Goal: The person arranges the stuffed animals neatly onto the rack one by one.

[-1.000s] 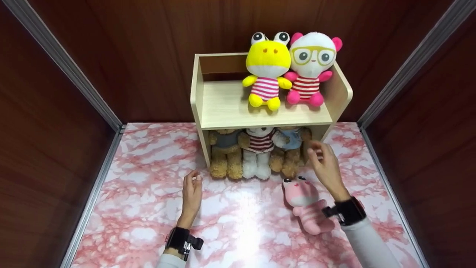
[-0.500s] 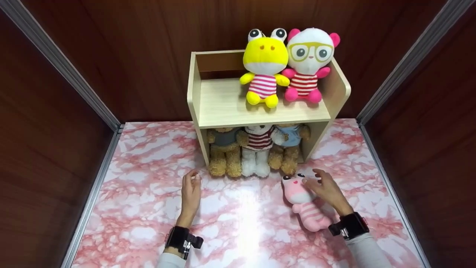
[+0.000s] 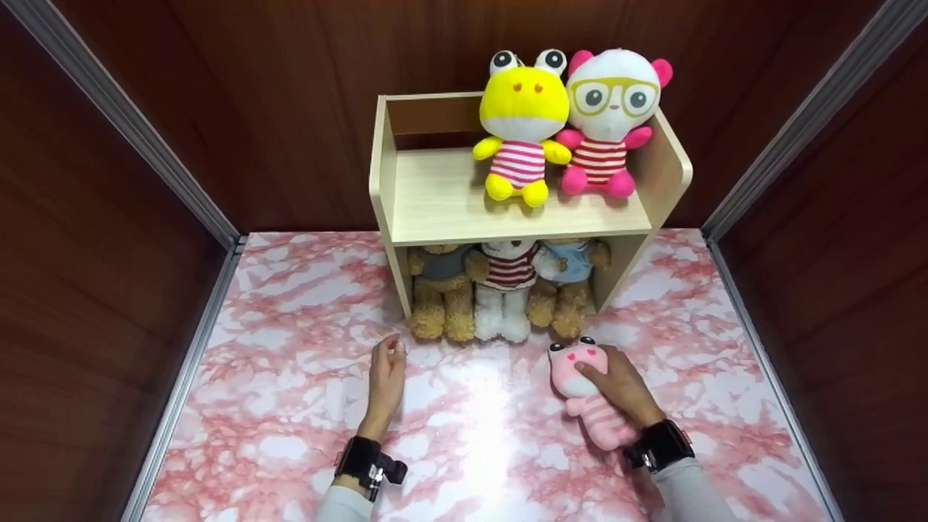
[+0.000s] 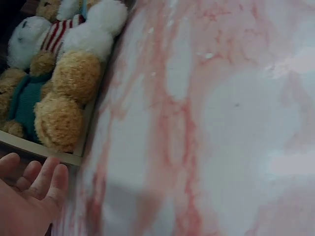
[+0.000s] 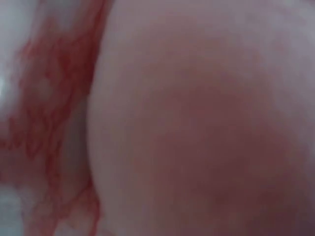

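Note:
A pink frog plush toy [image 3: 580, 384] lies on its back on the table, in front of the shelf's right end. My right hand [image 3: 625, 383] grips it by the head, thumb across its face; the other fingers are hidden at its far side. In the right wrist view a blurred pink surface of the plush toy [image 5: 197, 123] fills most of the picture. My left hand [image 3: 388, 378] rests near the shelf's front left corner, fingers loosely bent and holding nothing. Seen from the left wrist, the left hand [image 4: 32, 196] is close to the shelf's edge.
A pale wooden shelf [image 3: 435, 203] stands at the back. A yellow frog plush [image 3: 523, 130] and a pink-and-white panda plush [image 3: 609, 130] sit on top. Several teddy bears, one in striped clothing [image 3: 510, 274], fill the lower level. Dark wood walls [image 3: 304, 116] enclose the table.
My right hand has come down from beside the shelf's right side onto the pink frog plush toy and taken hold of its head. My left hand has barely moved.

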The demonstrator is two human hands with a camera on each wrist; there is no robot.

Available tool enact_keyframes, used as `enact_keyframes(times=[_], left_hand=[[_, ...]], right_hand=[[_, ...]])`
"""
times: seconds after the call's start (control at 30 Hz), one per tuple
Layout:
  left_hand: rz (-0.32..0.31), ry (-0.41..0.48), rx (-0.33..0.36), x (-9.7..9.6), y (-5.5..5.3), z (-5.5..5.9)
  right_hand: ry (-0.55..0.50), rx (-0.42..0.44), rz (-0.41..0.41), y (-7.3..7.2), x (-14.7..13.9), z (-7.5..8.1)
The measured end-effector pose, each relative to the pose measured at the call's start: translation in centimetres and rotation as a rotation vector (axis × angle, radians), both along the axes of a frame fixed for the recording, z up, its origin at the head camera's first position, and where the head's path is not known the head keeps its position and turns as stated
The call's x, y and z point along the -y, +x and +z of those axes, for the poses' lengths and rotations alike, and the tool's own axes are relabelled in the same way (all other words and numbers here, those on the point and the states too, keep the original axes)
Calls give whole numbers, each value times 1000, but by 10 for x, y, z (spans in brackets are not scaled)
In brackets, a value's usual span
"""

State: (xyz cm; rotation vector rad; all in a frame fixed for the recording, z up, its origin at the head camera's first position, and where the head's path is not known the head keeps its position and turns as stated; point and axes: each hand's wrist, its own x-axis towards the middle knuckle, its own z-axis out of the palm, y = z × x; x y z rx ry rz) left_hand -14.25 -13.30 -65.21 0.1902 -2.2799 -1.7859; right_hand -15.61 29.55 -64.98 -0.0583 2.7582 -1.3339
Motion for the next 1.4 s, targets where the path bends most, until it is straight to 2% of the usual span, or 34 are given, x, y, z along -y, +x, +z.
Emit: enact_keyframes(times=[0.1, 0.2, 0.33, 0.4, 0.5, 0.63, 0.73, 0.83, 1.0, 1.2, 1.4], left_hand=[[-17, 35, 10, -7, 0, -2], [-44, 92, -3, -20, 0, 1], [-122, 121, 14, -46, 0, 9], [-183, 128, 42, -61, 2, 11], [-315, 137, 98, -82, 5, 16], [-503, 161, 150, -103, 6, 22], [-577, 162, 150, -115, 8, 26], [-567, 117, 132, -122, 10, 27], [-452, 14, 70, -126, 10, 28], [-314, -27, -18, -121, 7, 29], [-197, -36, -26, -112, 7, 31]], right_hand=[[4, 3, -27, 1, 3, 0], [-16, -2, -48, 1, 7, 3], [-41, -65, -85, 7, 15, 11], [-76, -95, -110, 12, 24, 18], [-139, -138, -135, 16, 44, 31], [-245, -177, -168, 12, 73, 50], [-311, -191, -203, 8, 92, 62], [-353, -202, -240, 3, 108, 71], [-399, -248, -264, -3, 127, 80], [-458, -289, -177, -3, 134, 80], [-548, -234, -115, 1, 133, 70]])
